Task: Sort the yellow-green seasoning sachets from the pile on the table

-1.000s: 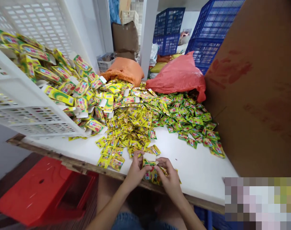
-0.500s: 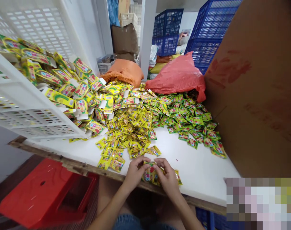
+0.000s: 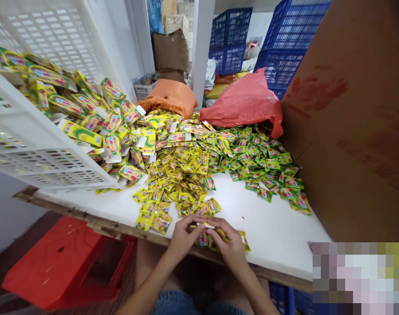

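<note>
My left hand (image 3: 183, 236) and my right hand (image 3: 228, 240) meet at the table's front edge, closed round a small box (image 3: 206, 225). Its white edge shows between my thumbs and fingertips; most of the box is hidden by my fingers. Just under and beside my hands lie a few small sachets (image 3: 244, 240). Beyond them spreads a heap of yellow sachets (image 3: 176, 175), with green sachets (image 3: 268, 168) farther right. Yellow-green boxes (image 3: 112, 146), several with white flaps open, spill from a tipped white crate (image 3: 44, 162) on the left.
An orange sack (image 3: 173, 96) and a red plastic bag (image 3: 248, 100) lie behind the heap. A tall cardboard box (image 3: 357, 131) walls off the right side. Below the table's left edge stands a red stool (image 3: 51, 262). Blue crates (image 3: 284, 43) are stacked at the back.
The box's white flap, standing up before, is now folded over, and the box is tilted so that only a thin white edge shows. Both hands stay in nearly the same place.
</note>
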### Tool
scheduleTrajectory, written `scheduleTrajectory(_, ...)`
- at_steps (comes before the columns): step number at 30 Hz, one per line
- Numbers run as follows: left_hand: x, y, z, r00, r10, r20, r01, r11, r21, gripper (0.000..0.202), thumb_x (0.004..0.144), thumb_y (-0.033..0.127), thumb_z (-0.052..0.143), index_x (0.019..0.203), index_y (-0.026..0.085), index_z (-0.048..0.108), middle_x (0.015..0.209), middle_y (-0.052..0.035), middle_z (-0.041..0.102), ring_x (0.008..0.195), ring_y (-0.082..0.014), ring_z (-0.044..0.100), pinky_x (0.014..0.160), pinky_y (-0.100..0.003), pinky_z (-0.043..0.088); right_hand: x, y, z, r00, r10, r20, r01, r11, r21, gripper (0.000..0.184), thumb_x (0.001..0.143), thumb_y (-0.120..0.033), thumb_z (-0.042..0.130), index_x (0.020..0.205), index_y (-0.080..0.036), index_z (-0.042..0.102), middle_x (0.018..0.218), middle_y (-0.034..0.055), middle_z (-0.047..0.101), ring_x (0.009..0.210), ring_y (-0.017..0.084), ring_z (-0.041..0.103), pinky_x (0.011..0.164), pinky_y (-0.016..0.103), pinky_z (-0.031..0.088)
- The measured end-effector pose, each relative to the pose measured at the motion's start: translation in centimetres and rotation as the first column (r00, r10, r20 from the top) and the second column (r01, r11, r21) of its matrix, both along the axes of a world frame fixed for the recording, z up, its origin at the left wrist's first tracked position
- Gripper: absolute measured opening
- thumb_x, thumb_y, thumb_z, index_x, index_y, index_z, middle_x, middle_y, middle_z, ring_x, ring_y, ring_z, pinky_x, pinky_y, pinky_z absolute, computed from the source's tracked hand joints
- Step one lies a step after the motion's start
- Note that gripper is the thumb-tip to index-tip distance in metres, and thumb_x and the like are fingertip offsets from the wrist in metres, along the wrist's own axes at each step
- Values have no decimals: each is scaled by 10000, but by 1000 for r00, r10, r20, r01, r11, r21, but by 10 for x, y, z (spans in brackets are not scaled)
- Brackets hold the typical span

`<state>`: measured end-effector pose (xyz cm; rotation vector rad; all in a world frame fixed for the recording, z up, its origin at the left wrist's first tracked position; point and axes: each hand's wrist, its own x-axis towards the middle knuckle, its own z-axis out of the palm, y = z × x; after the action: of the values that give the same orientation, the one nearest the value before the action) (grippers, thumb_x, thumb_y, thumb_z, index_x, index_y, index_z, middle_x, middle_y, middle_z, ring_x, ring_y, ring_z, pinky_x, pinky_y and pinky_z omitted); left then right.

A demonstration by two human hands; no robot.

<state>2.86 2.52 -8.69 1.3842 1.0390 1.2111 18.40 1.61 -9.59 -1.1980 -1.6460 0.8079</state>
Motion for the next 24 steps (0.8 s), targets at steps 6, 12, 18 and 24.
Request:
scheduleTrajectory(6, 4, 0, 2, 995, 57, -79, -59, 998, -28, 170, 770, 297, 561, 833, 171, 657, 854, -52, 672, 823, -187, 601, 761, -283, 463, -1, 0, 10, 994, -65, 87, 66, 998, -6, 186, 838, -305, 490, 907, -212, 636, 894, 50, 661, 856, 196, 597, 783, 335, 463)
scheduleTrajectory(12, 6, 6, 0, 994, 75, -83, -79, 996, -43, 179, 759, 319, 576, 802, 165, 658, 740, -24, 650, 710, -160, 584, 673, -250, 451, -2, 3, 13, 989, -87, 118, 92, 995, -41, 183, 841, -322, 486, 869, -212, 629, 839, 41, 665, 790, 188, 598, 739, 318, 467)
scheduleTrajectory(18, -4, 2, -6, 998, 17, -54, -16, 1000, 10, 187, 752, 302, 596, 854, 184, 697, 859, -55, 682, 852, -191, 599, 814, -300, 436, -1, -6, -9, 997, -68, 29, 68, 998, -1, 186, 839, -296, 496, 947, -211, 622, 940, 59, 651, 908, 207, 579, 828, 374, 447)
scheduleTrajectory(24, -6, -1, -2, 997, 18, -74, -21, 999, -41, 263, 760, 278, 582, 1006, 188, 607, 898, -49, 666, 855, -182, 603, 790, -299, 454, -8, -6, -5, 994, -105, -36, 104, 994, -24, 223, 828, -298, 507, 1023, -201, 555, 1002, 69, 612, 924, 194, 562, 813, 343, 453)
